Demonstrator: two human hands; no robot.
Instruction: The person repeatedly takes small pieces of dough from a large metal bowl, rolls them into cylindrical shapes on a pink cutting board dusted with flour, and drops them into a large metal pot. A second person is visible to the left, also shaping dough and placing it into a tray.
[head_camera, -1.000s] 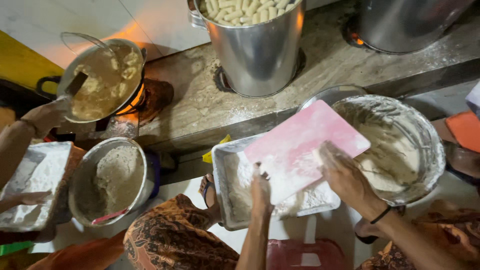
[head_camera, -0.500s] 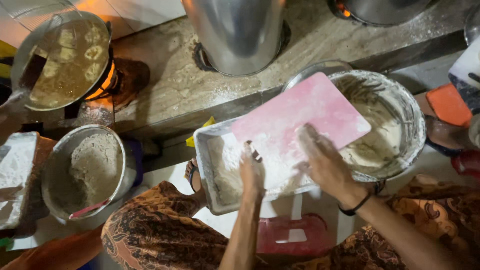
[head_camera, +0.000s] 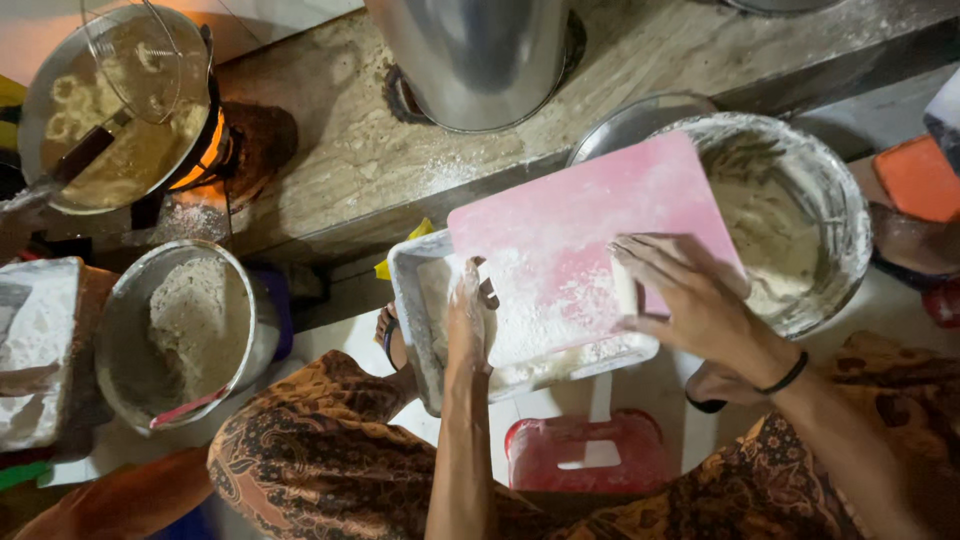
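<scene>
A pink cutting board (head_camera: 580, 230), dusted with white flour, lies tilted over a flour-filled rectangular metal tray (head_camera: 415, 330). My right hand (head_camera: 690, 300) grips the board's right edge, fingers spread on top, a black band on the wrist. At the board's left edge my left hand (head_camera: 468, 315) rests edge-on against the floury surface. A round metal bowl (head_camera: 800, 215) smeared with pale batter sits just right of the board, partly under it.
A wok of frying food (head_camera: 110, 110) sits over a lit burner at the top left, with a wire skimmer and another person's hand at its handle. A tall steel pot (head_camera: 470, 55) stands on the stone counter. A flour bowl (head_camera: 175, 335) is left, a red stool (head_camera: 585, 450) below.
The view has shifted left and closer. The board sits lower over the tray, and both hands have slid along it, the right now at its right edge.
</scene>
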